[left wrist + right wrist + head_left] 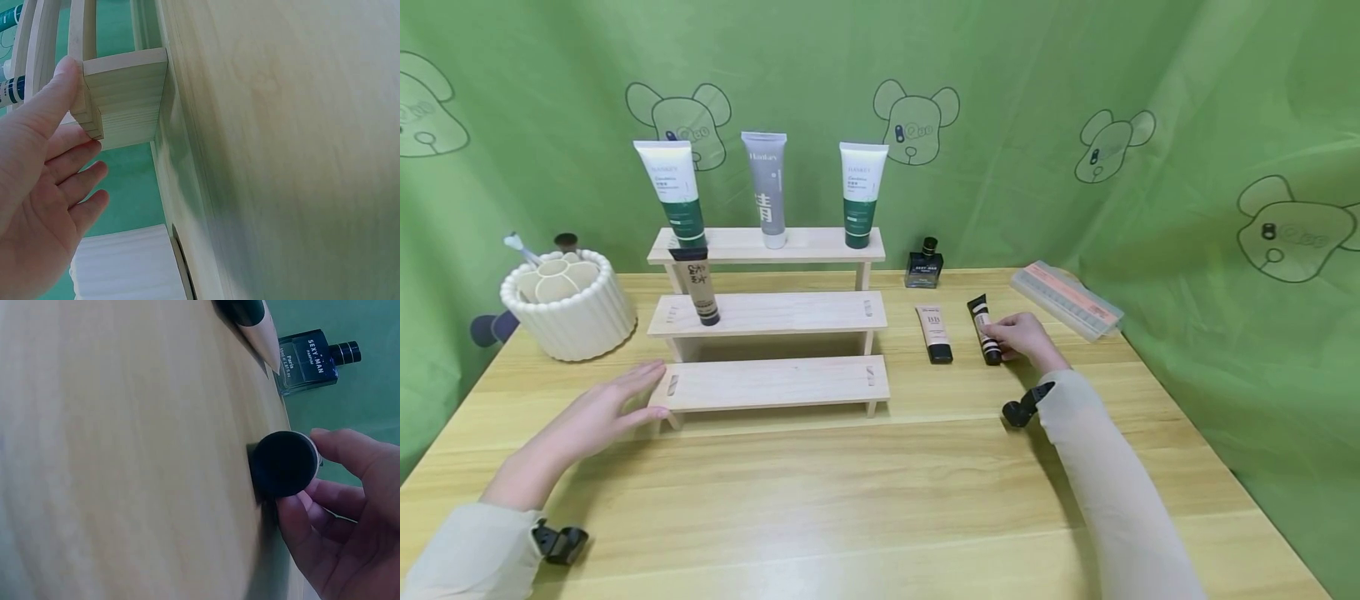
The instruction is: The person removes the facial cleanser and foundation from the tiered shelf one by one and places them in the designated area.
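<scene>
In the head view, my left hand (602, 408) holds the left end of the lowest tier of a wooden three-tier display stand (775, 385). The left wrist view has the thumb (62, 75) on the board's edge, with the other fingers below. Over on the right, my right hand (1026, 337) pinches a black-and-pink striped cosmetic tube (981, 325) lying on the table. Its round black cap (284, 464) faces the right wrist camera, hiding most of the tube. Left of it lies a pink BB cream tube (933, 329) with a black cap.
Three squeeze tubes, including a grey one (767, 187), stand on the top tier. A beige foundation tube (698, 287) stands on the middle tier. Behind are a dark perfume bottle (923, 267) and a clear flat case (1067, 298). A white ribbed holder (576, 312) stands left.
</scene>
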Motion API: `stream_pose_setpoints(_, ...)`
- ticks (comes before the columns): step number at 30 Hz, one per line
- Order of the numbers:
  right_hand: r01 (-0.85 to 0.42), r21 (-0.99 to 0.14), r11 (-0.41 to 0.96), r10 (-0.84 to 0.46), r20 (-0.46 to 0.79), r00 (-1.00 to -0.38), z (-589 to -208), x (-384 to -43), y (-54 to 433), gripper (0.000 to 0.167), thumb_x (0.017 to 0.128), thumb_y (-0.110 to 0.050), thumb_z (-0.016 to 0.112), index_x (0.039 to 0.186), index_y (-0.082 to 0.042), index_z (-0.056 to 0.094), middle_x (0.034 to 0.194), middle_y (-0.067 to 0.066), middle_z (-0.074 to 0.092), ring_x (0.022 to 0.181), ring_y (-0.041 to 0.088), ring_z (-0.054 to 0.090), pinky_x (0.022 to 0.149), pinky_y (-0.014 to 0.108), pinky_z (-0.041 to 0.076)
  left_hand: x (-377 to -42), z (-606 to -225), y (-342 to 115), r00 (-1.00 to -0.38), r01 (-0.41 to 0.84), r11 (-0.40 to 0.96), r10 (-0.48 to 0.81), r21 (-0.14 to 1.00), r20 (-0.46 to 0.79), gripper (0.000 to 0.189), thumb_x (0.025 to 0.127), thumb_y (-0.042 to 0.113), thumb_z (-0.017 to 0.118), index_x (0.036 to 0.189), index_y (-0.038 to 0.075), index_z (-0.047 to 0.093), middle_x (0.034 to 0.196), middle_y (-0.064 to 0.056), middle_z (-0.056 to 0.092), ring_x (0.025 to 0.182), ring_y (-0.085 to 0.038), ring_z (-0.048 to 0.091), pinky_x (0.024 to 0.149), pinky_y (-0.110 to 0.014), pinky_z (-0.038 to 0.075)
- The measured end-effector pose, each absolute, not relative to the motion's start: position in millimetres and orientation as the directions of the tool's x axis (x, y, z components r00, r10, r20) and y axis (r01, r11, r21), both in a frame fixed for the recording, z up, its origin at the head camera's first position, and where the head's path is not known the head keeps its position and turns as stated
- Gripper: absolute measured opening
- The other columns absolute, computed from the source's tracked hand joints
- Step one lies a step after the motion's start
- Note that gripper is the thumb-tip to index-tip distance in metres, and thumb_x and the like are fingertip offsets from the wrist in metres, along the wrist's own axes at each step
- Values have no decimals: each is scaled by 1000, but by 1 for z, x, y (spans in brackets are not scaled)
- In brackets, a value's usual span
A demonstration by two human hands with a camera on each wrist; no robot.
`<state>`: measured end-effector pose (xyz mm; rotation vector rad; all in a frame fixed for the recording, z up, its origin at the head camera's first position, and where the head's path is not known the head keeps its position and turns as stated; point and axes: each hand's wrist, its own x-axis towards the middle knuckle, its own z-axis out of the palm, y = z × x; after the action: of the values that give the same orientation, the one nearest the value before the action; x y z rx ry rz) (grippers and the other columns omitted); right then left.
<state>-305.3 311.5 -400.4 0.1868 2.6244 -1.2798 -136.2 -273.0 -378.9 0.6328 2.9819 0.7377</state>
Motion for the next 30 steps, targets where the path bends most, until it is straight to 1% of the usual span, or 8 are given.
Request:
stream_pose_setpoints(6, 202, -762, 616, 6, -252, -968, -400, -305, 311, 52, 89, -30, 61, 116, 14, 53, 88, 9, 61, 66, 10, 59, 63, 28, 55, -136, -380, -274, -918, 384, 808, 388, 447, 88, 70, 88, 37, 61, 135, -10, 37, 138, -31, 32, 124, -50, 30, 98, -62, 25)
stream_pose_setpoints(13, 194, -767, 611, 2, -243, -970, -400, -306, 313, 52, 90, -32, 60, 115, 13, 54, 86, 8, 60, 66, 12, 60, 63, 30, 55, -136, -378, -274, -921, 379, 813, 379, 442, 91, 70, 88, 37, 61, 134, -10, 37, 138, -30, 32, 124, -49, 29, 99, -62, 25)
stream_pose_setpoints(20, 213, -761, 613, 17, -257, -966, -396, -306, 314, 57, 89, -34, 61, 118, 13, 52, 95, 15, 61, 70, 13, 60, 65, 30, 56, -136, -379, -274, -920, 380, 808, 382, 450, 90, 70, 88, 37, 61, 135, -10, 36, 138, -31, 31, 124, -50, 29, 99, -62, 24)
stream_pose_setpoints(24, 204, -768, 607, 13, -248, -969, -388, -304, 313, 55, 89, -30, 61, 118, 15, 50, 95, 17, 61, 70, 14, 61, 66, 29, 56, -135, -378, -274, -921, 378, 808, 379, 451, 93, 70, 88, 37, 61, 134, -10, 37, 138, -30, 32, 124, -49, 29, 99, -62, 25)
stream_pose_setpoints(26, 181, -766, 617, 5, -226, -974, -381, -301, 313, 51, 90, -27, 59, 118, 15, 50, 93, 17, 61, 72, 17, 61, 68, 31, 56, -135, -378, -274, -920, 382, 807, 379, 450, 100, 69, 87, 36, 61, 134, -10, 38, 138, -30, 33, 124, -49, 30, 99, -62, 25)
stream_pose_setpoints(30, 112, -770, 628, -25, -164, -986, -361, -296, 306, 47, 93, -22, 55, 122, 14, 47, 106, 25, 55, 88, 32, 58, 77, 43, 53, -136, -378, -273, -918, 387, 807, 383, 447, 102, 69, 88, 36, 61, 134, -10, 38, 138, -30, 33, 124, -48, 30, 99, -61, 25)
